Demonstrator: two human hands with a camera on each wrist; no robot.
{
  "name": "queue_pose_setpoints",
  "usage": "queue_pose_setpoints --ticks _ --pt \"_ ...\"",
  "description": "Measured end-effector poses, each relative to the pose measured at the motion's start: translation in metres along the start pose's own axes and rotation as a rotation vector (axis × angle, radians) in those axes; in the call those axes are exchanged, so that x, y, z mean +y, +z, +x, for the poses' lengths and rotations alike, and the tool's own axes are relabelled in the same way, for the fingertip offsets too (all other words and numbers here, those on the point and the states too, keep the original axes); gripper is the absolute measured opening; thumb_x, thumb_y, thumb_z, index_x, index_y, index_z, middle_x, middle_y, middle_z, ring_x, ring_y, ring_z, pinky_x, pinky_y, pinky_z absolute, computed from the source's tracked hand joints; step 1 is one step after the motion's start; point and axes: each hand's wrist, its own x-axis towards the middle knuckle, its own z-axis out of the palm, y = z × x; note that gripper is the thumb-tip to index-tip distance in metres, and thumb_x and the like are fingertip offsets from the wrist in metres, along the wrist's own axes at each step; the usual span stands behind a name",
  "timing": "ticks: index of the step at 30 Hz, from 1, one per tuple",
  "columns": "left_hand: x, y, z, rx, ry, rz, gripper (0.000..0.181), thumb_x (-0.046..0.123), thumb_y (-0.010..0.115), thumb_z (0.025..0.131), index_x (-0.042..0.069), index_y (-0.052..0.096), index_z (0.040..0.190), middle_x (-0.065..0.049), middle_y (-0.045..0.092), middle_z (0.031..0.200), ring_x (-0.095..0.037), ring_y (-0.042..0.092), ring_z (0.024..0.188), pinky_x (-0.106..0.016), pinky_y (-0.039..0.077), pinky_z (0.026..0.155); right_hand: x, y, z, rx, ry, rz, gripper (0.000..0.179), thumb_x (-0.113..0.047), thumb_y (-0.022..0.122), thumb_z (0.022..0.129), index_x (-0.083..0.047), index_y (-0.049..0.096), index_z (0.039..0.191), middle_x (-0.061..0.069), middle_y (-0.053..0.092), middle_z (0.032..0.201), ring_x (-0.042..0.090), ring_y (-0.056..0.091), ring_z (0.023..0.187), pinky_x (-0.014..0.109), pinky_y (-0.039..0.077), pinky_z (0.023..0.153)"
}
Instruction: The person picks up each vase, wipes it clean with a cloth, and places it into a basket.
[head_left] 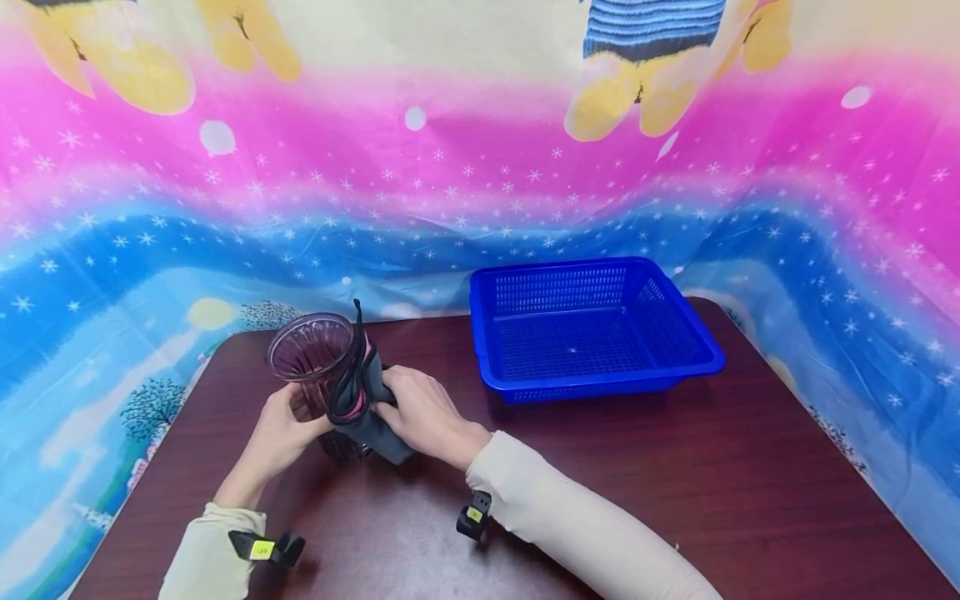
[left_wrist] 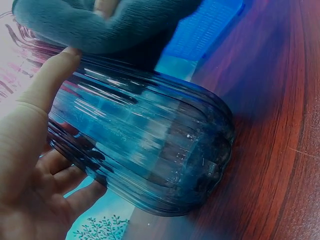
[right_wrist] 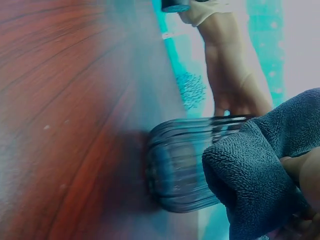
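Note:
A ribbed, purple-tinted glass vase (head_left: 309, 354) with a flared rim stands nearly upright at the left of the table. My left hand (head_left: 279, 439) grips its side, the thumb in front and the fingers behind, as the left wrist view of the vase (left_wrist: 150, 135) shows. In my right hand (head_left: 429, 417) is a bunched grey towel (head_left: 375, 408) with dark edging and a bit of pink. This fuzzy towel (right_wrist: 250, 170) lies against the vase's right side, below the rim. Whether the vase's base touches the table cannot be told.
A blue plastic basket (head_left: 600, 383) with perforated walls sits at the back right of the dark wooden table (head_left: 600, 483). Behind the table hangs a patterned cloth backdrop (head_left: 480, 183). Black straps (head_left: 262, 548) circle both wrists.

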Motion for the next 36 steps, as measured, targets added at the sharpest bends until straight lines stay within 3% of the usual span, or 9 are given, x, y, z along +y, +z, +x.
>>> queue_pose_setpoints --ticks 12,25,36 --pt "0.001 -0.001 0.001 -0.012 -0.007 -0.009 0.054 0.015 0.080 0.086 0.000 0.057 0.132 -0.017 0.070 0.112 0.008 0.059 0.090 -0.012 0.052 0.077 -0.012 -0.014 0.005 0.031 -0.001 0.005 0.009 -0.022 0.074 0.091 -0.015 0.069 0.093 -0.005 0.065 0.088 0.008 0.057 0.077 0.023 0.049 0.068" --pt "0.000 -0.002 0.001 -0.018 -0.016 0.011 0.055 0.018 0.080 0.087 -0.001 0.056 0.133 -0.018 0.071 0.114 0.011 0.058 0.092 -0.010 0.051 0.079 -0.008 -0.005 0.003 -0.010 0.045 0.024 0.011 -0.024 0.073 0.093 -0.014 0.069 0.096 -0.003 0.067 0.092 0.009 0.062 0.079 0.024 0.052 0.069" --pt "0.000 -0.001 -0.001 -0.040 -0.046 0.017 0.062 0.020 0.079 0.088 -0.002 0.051 0.139 -0.024 0.066 0.129 0.019 0.052 0.099 -0.007 0.048 0.083 0.006 0.013 -0.006 -0.085 0.089 -0.008 0.012 -0.023 0.072 0.093 -0.017 0.065 0.085 -0.005 0.065 0.088 0.008 0.058 0.075 0.025 0.050 0.066"
